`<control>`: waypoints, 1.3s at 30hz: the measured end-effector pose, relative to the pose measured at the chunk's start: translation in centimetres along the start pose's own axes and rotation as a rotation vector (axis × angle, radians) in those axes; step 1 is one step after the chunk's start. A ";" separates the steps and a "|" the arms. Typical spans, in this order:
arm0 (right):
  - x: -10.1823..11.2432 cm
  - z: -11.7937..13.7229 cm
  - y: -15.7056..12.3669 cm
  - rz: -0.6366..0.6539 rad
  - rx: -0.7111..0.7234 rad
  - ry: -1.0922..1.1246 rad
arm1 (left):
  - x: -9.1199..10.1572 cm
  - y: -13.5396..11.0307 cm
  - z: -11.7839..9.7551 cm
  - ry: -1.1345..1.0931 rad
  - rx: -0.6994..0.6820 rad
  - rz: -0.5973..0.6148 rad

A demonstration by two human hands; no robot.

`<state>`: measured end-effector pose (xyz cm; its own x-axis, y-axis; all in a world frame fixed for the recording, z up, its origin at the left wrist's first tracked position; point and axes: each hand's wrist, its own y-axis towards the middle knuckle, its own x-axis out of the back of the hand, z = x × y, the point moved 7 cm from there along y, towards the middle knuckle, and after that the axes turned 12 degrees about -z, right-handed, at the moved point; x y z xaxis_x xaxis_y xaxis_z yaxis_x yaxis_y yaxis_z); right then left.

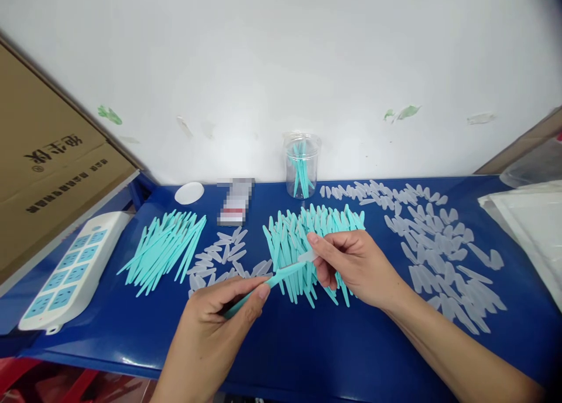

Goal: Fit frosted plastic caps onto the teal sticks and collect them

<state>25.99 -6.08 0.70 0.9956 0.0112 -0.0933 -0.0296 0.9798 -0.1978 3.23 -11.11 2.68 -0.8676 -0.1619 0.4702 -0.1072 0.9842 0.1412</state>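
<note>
My left hand [228,315] is closed round the handle of a turquoise eyebrow razor [287,270], which points up to the right. At the razor's tip, my right hand [346,262] pinches a translucent blade cap [308,255] between thumb and fingers. The cap meets the razor's end; how far it covers the blade I cannot tell. Behind my hands lies a pile of turquoise razors [290,233]. Loose translucent caps [215,259] are scattered behind my left hand, and a larger spread of caps [439,245] lies to the right of my right hand.
A clear plastic jar [312,171] with several razors stands against the wall. Another razor pile [164,250] lies at left, beside a white power strip [83,262]. A white round lid [189,193] and a blurred packet [237,202] lie at the back. A cardboard box [57,139] flanks the blue table [307,356].
</note>
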 end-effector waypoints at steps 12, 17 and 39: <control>-1.5 -0.4 -0.5 0.045 -0.011 -0.033 | -2.5 0.5 -0.2 -0.009 0.087 0.073; -1.2 -0.2 -0.6 0.110 0.025 -0.071 | -2.8 0.5 0.5 -0.047 0.170 0.086; 3.6 19.8 12.6 -0.383 0.534 -1.117 | 3.0 0.9 4.3 -0.085 0.226 -0.203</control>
<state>30.92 10.24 17.15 0.4757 -0.3804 0.7931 0.0538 0.9125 0.4054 -1.58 -10.43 0.48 -0.8537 -0.3599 0.3764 -0.3795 0.9249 0.0236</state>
